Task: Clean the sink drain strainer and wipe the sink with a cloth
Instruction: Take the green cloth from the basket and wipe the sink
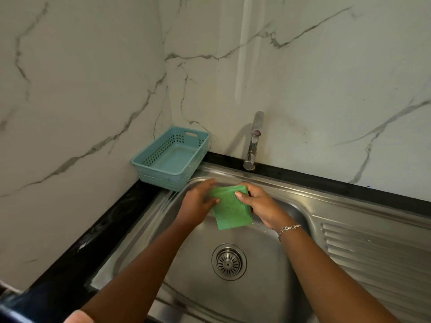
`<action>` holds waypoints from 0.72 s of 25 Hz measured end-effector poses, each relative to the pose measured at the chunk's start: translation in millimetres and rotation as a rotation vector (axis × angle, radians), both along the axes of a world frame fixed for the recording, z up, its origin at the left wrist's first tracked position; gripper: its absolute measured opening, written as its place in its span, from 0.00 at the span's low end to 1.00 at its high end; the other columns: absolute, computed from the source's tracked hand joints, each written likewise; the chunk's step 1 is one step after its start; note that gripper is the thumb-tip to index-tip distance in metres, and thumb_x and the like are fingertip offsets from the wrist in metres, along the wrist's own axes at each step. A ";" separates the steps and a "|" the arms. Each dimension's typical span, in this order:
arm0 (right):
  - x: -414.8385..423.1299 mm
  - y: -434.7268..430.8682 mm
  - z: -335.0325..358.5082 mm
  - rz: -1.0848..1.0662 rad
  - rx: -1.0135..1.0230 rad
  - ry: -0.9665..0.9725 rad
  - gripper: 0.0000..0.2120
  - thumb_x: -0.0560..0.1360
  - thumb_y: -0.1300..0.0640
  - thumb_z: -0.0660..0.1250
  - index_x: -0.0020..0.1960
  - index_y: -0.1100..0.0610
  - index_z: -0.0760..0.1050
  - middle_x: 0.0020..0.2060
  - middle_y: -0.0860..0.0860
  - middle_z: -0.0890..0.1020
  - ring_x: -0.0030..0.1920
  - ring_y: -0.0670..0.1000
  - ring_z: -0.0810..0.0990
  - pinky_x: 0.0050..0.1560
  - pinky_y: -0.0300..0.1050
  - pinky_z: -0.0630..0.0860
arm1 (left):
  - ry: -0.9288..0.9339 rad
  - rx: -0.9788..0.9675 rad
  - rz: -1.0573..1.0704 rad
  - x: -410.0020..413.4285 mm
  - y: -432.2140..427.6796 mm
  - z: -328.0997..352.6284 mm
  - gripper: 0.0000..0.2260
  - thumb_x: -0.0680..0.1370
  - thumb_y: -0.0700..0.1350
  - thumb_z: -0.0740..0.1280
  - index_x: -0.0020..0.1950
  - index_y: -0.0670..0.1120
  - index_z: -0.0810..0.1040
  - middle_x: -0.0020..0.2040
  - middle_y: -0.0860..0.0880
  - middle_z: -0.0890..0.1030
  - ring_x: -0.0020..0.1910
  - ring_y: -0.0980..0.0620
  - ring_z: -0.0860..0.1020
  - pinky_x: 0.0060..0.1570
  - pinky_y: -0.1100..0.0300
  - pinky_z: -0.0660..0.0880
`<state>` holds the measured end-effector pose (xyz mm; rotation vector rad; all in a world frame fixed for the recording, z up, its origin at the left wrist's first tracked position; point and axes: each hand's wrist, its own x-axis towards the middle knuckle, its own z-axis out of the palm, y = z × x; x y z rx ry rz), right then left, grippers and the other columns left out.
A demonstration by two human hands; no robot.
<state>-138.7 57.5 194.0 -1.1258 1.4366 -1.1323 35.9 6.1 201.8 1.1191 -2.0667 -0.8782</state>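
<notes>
A folded green cloth (229, 209) hangs over the far part of the steel sink (268, 297). My left hand (198, 201) holds its left edge, thumb on the front and fingers behind. My right hand (258, 203) grips its right edge, thumb pressed on the front. The round metal drain strainer (228, 262) sits in the drain at the basin's middle, below the cloth and between my forearms.
A chrome tap (253, 142) stands on the sink's back rim, just beyond my hands. A light blue plastic basket (149, 163) sits in the corner at the back left. The ribbed drainboard (377, 255) lies to the right. Black counter edging (77, 248) runs along the marble walls.
</notes>
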 end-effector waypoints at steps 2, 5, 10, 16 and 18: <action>0.4 10.5 7.3 -0.007 -0.030 0.034 0.07 0.78 0.62 0.61 0.51 0.54 0.75 0.45 0.51 0.79 0.51 0.52 0.77 0.51 0.44 0.74 | -0.018 0.025 -0.005 -1.7 3.2 9.9 0.18 0.70 0.35 0.71 0.60 0.40 0.76 0.56 0.40 0.80 0.54 0.45 0.78 0.54 0.59 0.72; 1.2 24.0 21.2 -0.026 -0.100 0.130 0.07 0.76 0.65 0.63 0.49 0.55 0.76 0.44 0.51 0.79 0.50 0.52 0.76 0.51 0.45 0.72 | -0.090 -0.014 -0.014 -2.5 10.5 24.4 0.11 0.69 0.36 0.71 0.51 0.40 0.80 0.48 0.40 0.82 0.42 0.51 0.75 0.40 0.63 0.68; 6.2 30.1 51.2 -0.024 -0.197 0.374 0.09 0.71 0.67 0.70 0.50 0.61 0.77 0.41 0.51 0.81 0.46 0.53 0.78 0.55 0.52 0.75 | -0.117 -0.048 0.004 7.1 11.3 52.6 0.10 0.69 0.36 0.72 0.50 0.40 0.81 0.46 0.40 0.83 0.40 0.53 0.74 0.42 0.64 0.68; 30.7 -4.0 98.9 0.070 -0.190 0.447 0.11 0.68 0.65 0.73 0.41 0.50 0.76 0.34 0.47 0.81 0.37 0.45 0.79 0.45 0.38 0.74 | -0.196 -0.104 -0.148 42.9 -31.1 105.2 0.09 0.69 0.35 0.73 0.48 0.39 0.81 0.46 0.40 0.83 0.36 0.57 0.74 0.43 0.62 0.72; 40.7 -29.6 112.1 0.085 -0.192 0.446 0.11 0.68 0.67 0.72 0.39 0.51 0.76 0.33 0.48 0.80 0.35 0.45 0.78 0.44 0.38 0.74 | -0.221 -0.127 -0.169 52.8 -56.8 121.7 0.09 0.69 0.34 0.72 0.48 0.38 0.81 0.46 0.39 0.83 0.38 0.55 0.75 0.46 0.58 0.75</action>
